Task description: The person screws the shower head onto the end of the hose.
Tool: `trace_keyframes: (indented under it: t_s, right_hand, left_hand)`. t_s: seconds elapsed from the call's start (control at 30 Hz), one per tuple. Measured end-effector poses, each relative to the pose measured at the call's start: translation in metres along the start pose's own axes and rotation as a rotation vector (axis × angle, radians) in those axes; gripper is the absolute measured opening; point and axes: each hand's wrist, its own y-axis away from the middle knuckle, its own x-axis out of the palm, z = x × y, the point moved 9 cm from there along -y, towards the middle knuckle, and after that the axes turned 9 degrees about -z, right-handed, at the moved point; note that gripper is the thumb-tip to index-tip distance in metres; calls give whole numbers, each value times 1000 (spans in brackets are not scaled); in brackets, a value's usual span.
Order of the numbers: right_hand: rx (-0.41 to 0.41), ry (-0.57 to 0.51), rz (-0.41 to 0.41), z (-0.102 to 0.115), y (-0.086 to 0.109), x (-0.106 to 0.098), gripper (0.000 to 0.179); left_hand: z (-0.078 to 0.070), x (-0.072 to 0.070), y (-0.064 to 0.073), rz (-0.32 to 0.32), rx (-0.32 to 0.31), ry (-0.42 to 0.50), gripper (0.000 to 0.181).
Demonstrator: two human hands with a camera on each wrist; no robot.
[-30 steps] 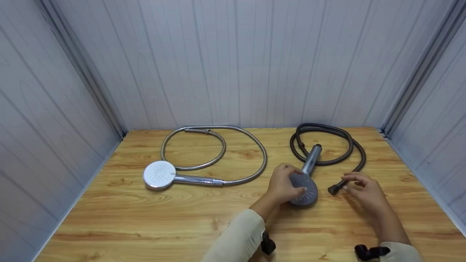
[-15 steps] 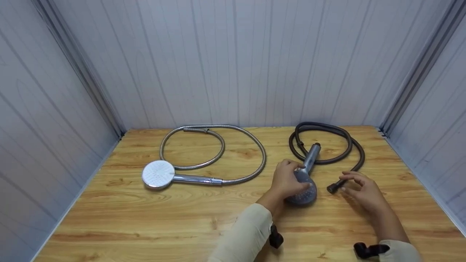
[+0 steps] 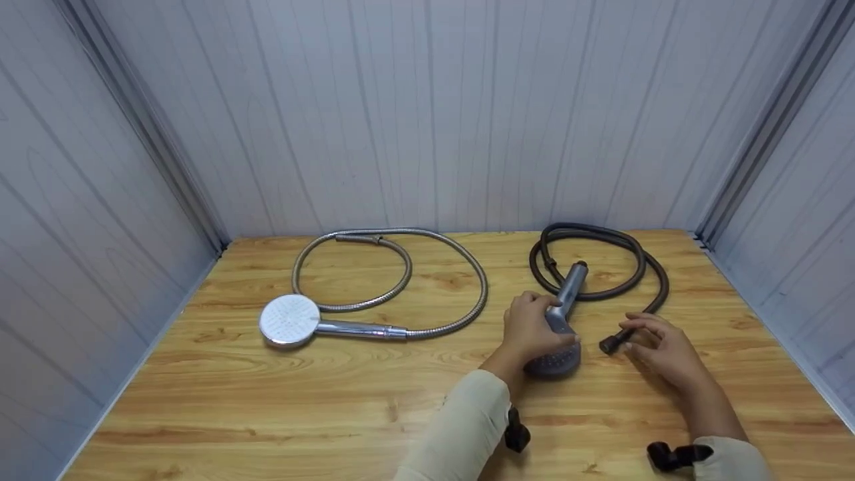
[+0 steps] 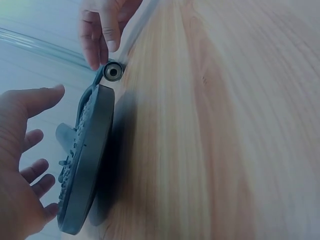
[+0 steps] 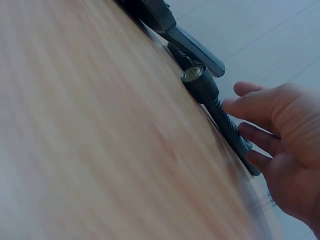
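A grey shower head [image 3: 556, 361] lies face up on the wooden table, its handle pointing away toward a coiled black hose [image 3: 658, 267]. Over its face hovers my left hand [image 3: 531, 327], thumb and fingers spread; the left wrist view shows the fingers apart from the spray face [image 4: 80, 135], though the little finger is close to its rim. My right hand [image 3: 668, 351] is beside the hose's end nut [image 3: 609, 344], fingers loosely bent around the hose. In the right wrist view the thumb is right by the hose [image 5: 225, 120]; contact cannot be told.
To the left lies a chrome shower head [image 3: 290, 321] joined to a looped silver metal hose [image 3: 486, 287]. Pale panel walls [image 3: 427, 120] bound the table [image 3: 300, 414] at the back and both sides. Black camera mounts sit on both wrists.
My left hand has shifted slightly right and away over the grey shower head, covering more of its upper face. The right hand and the hoses have hardly moved.
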Motion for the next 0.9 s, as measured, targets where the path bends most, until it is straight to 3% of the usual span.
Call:
trace_keyframes:
  t_s: [0.4, 0.67, 0.9]
  right_hand:
    - [-19, 48, -1, -2, -1, 4, 37]
    - [-26, 75, 6, 0, -3, 4, 35]
    - [-43, 96, -9, 2, -4, 3, 34]
  left_hand:
    - [13, 17, 6, 106, -26, -212, 85]
    - [9, 18, 3, 169, 14, -257, 81]
    - [9, 13, 3, 237, 66, -240, 81]
